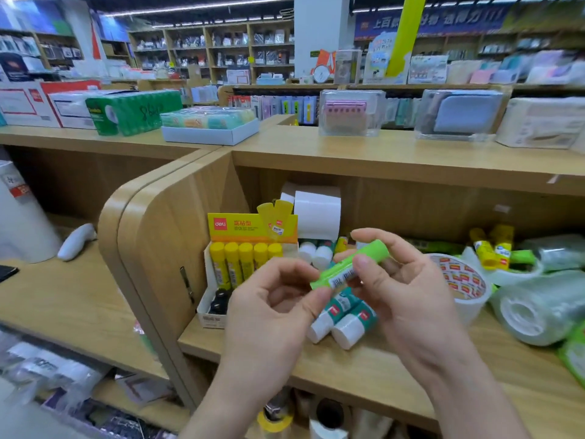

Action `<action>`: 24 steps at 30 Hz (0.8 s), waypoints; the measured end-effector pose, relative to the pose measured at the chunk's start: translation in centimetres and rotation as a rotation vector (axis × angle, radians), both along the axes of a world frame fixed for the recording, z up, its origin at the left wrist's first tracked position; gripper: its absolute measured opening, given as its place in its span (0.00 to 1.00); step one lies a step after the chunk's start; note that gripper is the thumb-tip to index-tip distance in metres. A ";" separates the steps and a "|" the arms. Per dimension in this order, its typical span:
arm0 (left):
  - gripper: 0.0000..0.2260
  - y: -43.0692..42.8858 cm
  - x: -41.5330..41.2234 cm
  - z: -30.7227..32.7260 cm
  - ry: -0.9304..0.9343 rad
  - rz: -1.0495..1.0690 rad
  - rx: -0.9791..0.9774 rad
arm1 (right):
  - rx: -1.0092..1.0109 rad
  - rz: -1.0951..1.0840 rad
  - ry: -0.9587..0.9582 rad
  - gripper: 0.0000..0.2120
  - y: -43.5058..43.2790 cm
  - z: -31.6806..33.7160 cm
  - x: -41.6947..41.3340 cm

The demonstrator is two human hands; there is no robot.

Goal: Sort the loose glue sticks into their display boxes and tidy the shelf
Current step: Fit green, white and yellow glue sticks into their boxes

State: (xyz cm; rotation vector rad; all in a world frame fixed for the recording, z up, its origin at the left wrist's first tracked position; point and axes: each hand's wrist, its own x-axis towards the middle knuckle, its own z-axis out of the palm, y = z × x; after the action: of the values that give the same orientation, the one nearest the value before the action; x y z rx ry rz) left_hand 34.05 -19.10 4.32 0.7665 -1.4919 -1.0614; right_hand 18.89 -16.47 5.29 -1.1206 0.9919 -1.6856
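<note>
— What is held?
— One green glue stick point(351, 264) is pinched at its lower end by the left hand point(275, 299) and at its middle by the right hand point(408, 289), above the shelf point(364, 375).
— How much is sorted?
— Little, it is judged. Two white-and-teal sticks point(345, 315) are seen loose. Behind them, five yellow ones are counted in the display box point(240, 264). At least two loose yellow sticks point(490, 251) are left farther right.

A stationery shop: wooden display shelves point(395, 160) carry a yellow display box of glue sticks point(250, 245), rolls of tape point(465, 286) and boxed goods, with long packed shelving aisles point(218, 49) and a hanging banner point(427, 19) behind.
</note>
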 end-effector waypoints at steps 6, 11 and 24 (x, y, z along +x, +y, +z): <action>0.08 0.2 -2.8 -1.4 -0.250 -0.079 -0.146 | 0.022 -0.175 -0.209 0.15 1.5 -1.1 -1.1; 0.09 -0.9 -6.2 -0.3 -0.538 0.007 -0.507 | 0.050 -0.408 -0.189 0.10 3.0 -2.0 -4.1; 0.19 -11.5 -24.9 2.9 -1.500 -0.342 -0.427 | 0.282 -0.582 0.642 0.18 4.1 -5.3 -9.1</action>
State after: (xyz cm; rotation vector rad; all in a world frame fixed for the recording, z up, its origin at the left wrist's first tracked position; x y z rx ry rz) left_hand 9.19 -30.65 7.21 1.0562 -3.0567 -0.1887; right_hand 9.78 -12.35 -0.04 -1.2829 2.0529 -1.5484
